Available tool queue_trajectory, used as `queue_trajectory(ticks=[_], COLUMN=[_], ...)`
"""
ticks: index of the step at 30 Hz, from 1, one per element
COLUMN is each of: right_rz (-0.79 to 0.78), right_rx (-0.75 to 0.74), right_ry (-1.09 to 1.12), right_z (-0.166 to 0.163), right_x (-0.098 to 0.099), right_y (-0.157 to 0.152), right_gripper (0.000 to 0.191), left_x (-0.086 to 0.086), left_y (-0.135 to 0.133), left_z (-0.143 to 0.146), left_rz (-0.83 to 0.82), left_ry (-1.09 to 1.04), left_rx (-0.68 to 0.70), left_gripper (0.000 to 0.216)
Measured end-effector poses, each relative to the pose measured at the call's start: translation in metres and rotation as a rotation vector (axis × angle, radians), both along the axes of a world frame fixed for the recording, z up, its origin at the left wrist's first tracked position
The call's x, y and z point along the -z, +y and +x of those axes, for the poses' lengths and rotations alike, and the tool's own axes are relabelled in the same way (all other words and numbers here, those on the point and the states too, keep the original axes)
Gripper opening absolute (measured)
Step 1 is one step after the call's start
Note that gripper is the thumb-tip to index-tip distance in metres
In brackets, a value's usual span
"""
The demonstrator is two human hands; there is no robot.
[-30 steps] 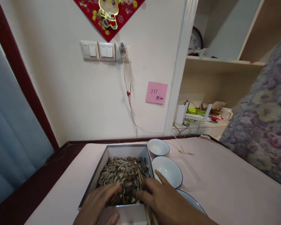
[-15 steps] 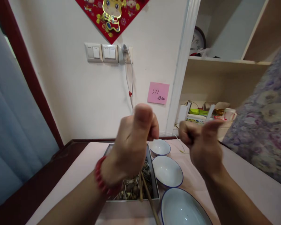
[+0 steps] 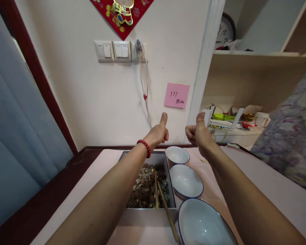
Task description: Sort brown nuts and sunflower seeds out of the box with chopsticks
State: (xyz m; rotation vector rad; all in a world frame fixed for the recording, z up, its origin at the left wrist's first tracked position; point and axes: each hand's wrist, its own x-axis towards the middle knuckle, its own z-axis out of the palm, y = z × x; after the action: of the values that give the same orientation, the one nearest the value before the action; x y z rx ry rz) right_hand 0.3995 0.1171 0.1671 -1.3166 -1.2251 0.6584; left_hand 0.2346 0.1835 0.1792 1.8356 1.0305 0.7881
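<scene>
Both my arms are stretched out over the table with thumbs up. My left hand (image 3: 158, 133), a red bead bracelet on its wrist, is a closed fist with nothing in it, held above the far end of a metal tray (image 3: 173, 207). My right hand (image 3: 199, 133) is also a closed fist with the thumb raised, above the small far bowl (image 3: 177, 155). The tray holds sunflower seeds and brown nuts (image 3: 146, 187), with a pair of wooden chopsticks (image 3: 162, 203) lying across them and over the near rim.
Three white bowls with blue rims stand in a row right of the tray: the small one, a middle bowl (image 3: 186, 181), a large near bowl (image 3: 204, 224). A white cable hangs from the wall socket (image 3: 140, 51). Floral fabric (image 3: 290, 136) is at the right. A shelf holds clutter.
My hands left the tray, rose as fists with thumbs up, and have now stretched farther out toward the wall. The chopsticks stay lying in the tray.
</scene>
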Motion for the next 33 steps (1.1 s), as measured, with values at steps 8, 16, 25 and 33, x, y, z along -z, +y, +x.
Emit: queue_trajectory(ticks=[8, 16, 25, 33], right_rz=[-0.021, -0.082, -0.174, -0.013], right_rx=[-0.012, -0.318, -0.549, -0.521], right_ry=[-0.097, -0.459, -1.025, -0.823], right_z=[-0.007, -0.022, -0.058, -0.067], right_x=[0.001, 0.018, 0.071, 0.101], right_y=[0.002, -0.063, -0.118, -0.098], right_gripper=[0.089, 0.019, 0.076, 0.028], left_x=[0.001, 0.0, 0.112, 0.16], left_y=[0.004, -0.014, -0.062, -0.092], left_z=[-0.004, -0.084, -0.222, -0.206], left_rz=[-0.008, 0.011, -0.078, -0.405], left_ry=[0.017, 0.004, -0.136, -0.575], left_rx=[-0.023, 0.035, -0.367, -0.283], left_gripper=[0.096, 0.077, 0.07, 0.074])
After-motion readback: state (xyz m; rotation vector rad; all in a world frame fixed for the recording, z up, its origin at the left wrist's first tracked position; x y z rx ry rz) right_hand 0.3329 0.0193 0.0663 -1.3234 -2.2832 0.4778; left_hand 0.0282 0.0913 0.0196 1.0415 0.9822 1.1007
